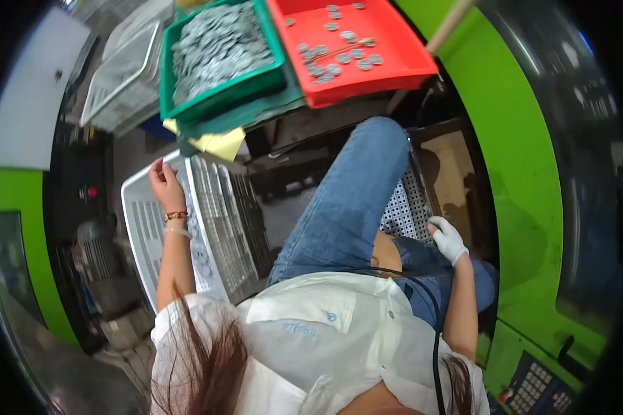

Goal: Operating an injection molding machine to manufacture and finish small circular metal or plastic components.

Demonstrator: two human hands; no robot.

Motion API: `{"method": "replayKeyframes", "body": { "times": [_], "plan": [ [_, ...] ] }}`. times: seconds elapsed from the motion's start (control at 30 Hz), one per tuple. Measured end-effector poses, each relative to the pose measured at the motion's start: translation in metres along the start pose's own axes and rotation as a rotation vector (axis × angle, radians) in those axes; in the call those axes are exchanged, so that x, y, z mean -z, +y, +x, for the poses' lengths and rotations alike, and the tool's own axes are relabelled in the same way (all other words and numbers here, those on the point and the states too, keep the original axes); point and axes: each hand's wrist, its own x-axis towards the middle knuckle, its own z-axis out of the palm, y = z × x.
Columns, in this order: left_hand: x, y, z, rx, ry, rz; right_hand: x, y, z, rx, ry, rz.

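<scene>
My bare left hand (164,185), with a beaded bracelet at its wrist, is raised over a white plastic basket (144,204). Its fingers are slightly bent and apart, and I see nothing between them. Small pale pieces, partly hidden by my arm, lie inside the basket. My right hand (450,240) wears a white glove with bare fingertips showing. It is curled low by my right thigh, near a perforated white panel (403,211). Whatever those fingers hold, if anything, is hidden.
Ahead stand a green tray (232,88) heaped with flat grey metal pieces and a red tray (367,81) with scattered round ones and a thin stick. Yellow paper (221,144) hangs below the green tray. Green machine panels (526,180) flank me; my raised knee (377,142) fills the middle.
</scene>
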Motion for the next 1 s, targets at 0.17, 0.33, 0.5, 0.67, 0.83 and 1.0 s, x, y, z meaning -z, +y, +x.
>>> {"method": "replayKeyframes", "body": {
  "times": [0.17,0.33,0.5,0.67,0.83,1.0],
  "plan": [
    [-0.141,0.189,0.001,-0.557,-0.416,-0.007,-0.016,0.021,0.033,-0.285,-0.141,-0.358],
    [-0.272,0.262,-0.005,-0.949,-0.935,0.264,-0.006,0.034,0.035,-0.205,-0.023,0.049],
    [-0.382,0.245,0.001,-0.554,-1.312,0.505,0.006,0.034,0.025,-0.352,-0.031,-0.139],
    [-0.443,0.209,0.004,-1.077,-1.151,0.481,0.006,0.031,0.022,-0.351,-0.040,-0.062],
    [-0.450,0.209,0.009,-1.046,-1.294,0.657,0.009,0.035,0.018,-0.360,-0.014,-0.046],
    [-0.412,0.217,0.025,-0.903,-1.403,0.802,0.006,0.042,0.014,-0.351,-0.041,-0.019]
  ]
}}
